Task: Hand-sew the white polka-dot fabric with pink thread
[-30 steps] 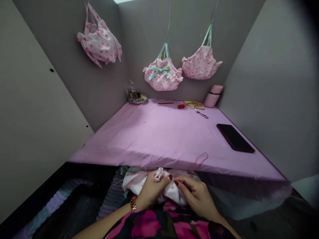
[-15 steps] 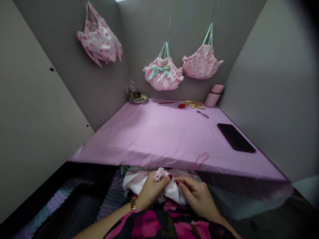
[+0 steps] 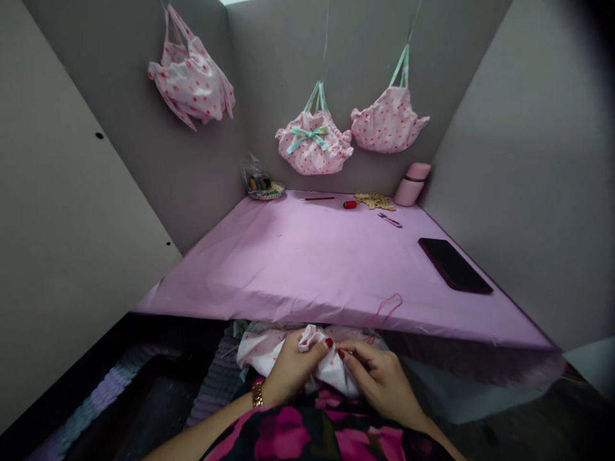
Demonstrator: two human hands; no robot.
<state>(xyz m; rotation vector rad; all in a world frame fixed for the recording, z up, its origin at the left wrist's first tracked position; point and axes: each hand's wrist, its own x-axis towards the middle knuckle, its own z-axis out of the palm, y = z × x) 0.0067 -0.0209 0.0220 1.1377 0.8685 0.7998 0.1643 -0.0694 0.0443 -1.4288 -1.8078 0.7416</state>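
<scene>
My left hand (image 3: 293, 368) and my right hand (image 3: 379, 378) meet in my lap, just below the front edge of the table. Both are closed in a pinch on a bunched piece of white fabric with pink dots (image 3: 262, 352). The thumb and fingertips of the two hands nearly touch at the fabric's gathered top. A thin red thread (image 3: 387, 307) loops over the table's front edge above my right hand. Whether a needle sits between my fingers is too small to tell.
The table is covered with a pink cloth (image 3: 312, 262). On it lie a dark phone (image 3: 454, 264), small snips (image 3: 389, 220), a red spool (image 3: 350, 204), a red pencil (image 3: 318, 198), a dish of bobbins (image 3: 264, 187) and a pink cylinder (image 3: 412, 184). Three dotted fabric bags (image 3: 314, 142) hang on grey walls.
</scene>
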